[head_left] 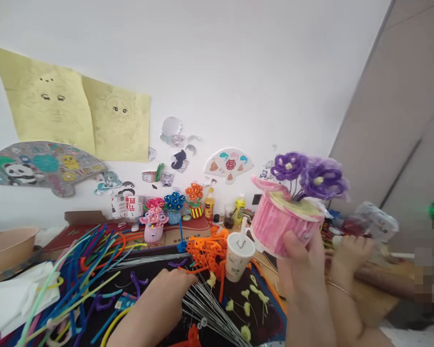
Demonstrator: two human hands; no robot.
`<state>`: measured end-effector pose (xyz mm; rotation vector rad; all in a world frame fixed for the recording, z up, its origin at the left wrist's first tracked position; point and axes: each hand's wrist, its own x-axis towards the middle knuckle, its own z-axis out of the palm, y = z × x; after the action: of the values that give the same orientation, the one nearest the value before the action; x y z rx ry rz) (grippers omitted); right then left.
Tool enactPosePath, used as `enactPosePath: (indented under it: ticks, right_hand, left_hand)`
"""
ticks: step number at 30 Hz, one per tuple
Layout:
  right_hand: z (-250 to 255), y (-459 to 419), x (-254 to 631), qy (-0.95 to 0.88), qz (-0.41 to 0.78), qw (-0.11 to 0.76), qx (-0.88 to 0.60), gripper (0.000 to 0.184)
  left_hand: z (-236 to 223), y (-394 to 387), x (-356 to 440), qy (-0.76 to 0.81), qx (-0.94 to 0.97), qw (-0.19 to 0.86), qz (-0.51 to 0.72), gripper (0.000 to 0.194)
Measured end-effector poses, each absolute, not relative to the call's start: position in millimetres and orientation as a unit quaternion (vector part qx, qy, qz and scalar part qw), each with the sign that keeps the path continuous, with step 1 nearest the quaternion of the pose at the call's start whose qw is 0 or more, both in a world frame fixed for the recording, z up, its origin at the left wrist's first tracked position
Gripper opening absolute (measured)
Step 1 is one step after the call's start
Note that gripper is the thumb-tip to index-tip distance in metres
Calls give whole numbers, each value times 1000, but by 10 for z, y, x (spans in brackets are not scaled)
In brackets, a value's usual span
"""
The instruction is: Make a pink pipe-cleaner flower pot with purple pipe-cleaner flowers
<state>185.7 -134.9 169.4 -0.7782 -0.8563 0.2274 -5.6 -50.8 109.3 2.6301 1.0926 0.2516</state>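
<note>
My right hand [300,260] holds up a pink flowerpot [285,221] made of fuzzy pipe cleaners, gripping its lower side. Purple flowers [318,178] with pale yellow centres rise from the pot on thin dark stems. Down on the dark work mat, my left hand [169,289] is closed, with its fingers curled downward beside a bundle of thin metal wires [213,308]; whatever its fingertips hold is hidden. Just beyond it lies a heap of orange pipe-cleaner pieces [206,250]. Small pale yellow pieces on stems [246,308] are spread to the right of the wires.
A white cup with a straw [235,265] stands between my hands. Loose coloured pipe cleaners [72,274] pile up at left. Finished flowerpots [154,233] and drink bottles [209,205] line the wall. Another person's hand [354,250] rests at the right.
</note>
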Motion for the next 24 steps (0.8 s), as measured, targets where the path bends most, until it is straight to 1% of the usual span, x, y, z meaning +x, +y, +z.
enactPosePath:
  ticks: [3, 7, 10, 14, 18, 21, 24]
  right_hand:
    - [1620, -1538, 1964, -374, 70, 846, -373, 85]
    - [1512, -1742, 2051, -323, 45, 860, -393, 89]
    - [1429, -1816, 2092, -310, 65, 857, -406, 88]
    - [1314, -1814, 2116, -303, 80, 853, -418, 85]
    - [1216, -1778, 2114, -292, 99, 845, -437, 86]
    - [1141, -1717, 2102, -285, 123, 839, -448, 85]
    - [1015, -1578, 2076, -307, 155, 820, -458, 79]
  left_hand:
    - [988, -631, 201, 323, 933, 152, 40, 35]
    - [867, -632, 421, 310, 941, 129, 26, 34]
    - [754, -563, 518, 318, 942, 103, 28, 32]
    - [553, -504, 703, 290, 950, 101, 55, 28]
    - [364, -515, 888, 285, 955, 65, 47, 24]
    - [288, -530, 938, 283, 956, 54, 48, 22]
    - [282, -545, 926, 294, 952, 62, 61, 18]
